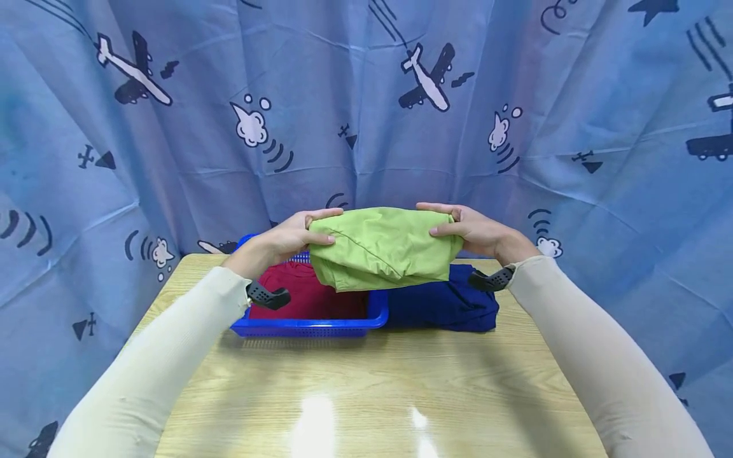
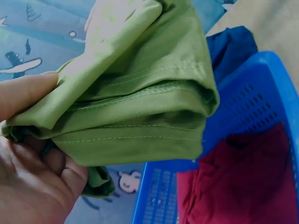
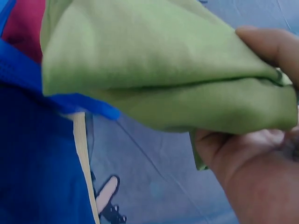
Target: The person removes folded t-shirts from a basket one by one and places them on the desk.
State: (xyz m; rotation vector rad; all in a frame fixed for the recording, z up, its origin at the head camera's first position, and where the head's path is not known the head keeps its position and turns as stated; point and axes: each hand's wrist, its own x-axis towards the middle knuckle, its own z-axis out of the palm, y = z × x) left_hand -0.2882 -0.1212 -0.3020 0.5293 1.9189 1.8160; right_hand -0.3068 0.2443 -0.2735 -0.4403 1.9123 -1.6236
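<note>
A folded light-green garment (image 1: 383, 248) with stitched hems is held up in the air between both hands, above the basket and the table. My left hand (image 1: 292, 235) grips its left end, thumb on the near face and the other fingers behind and under it. At the right end my right hand (image 1: 472, 229) pinches the cloth the same way. In the left wrist view, several folded layers of the green garment (image 2: 145, 107) show between thumb and fingers. Seen from the right wrist, the green cloth (image 3: 140, 51) forms a thick fold, its lower fingers partly hidden beneath.
Behind and below stands a blue plastic basket (image 1: 309, 326) with a dark red folded cloth (image 1: 303, 292) inside. Right beside it lies a dark blue cloth (image 1: 441, 302) on the wooden table (image 1: 366, 388). A blue airplane-print curtain (image 1: 355, 114) hangs behind the table.
</note>
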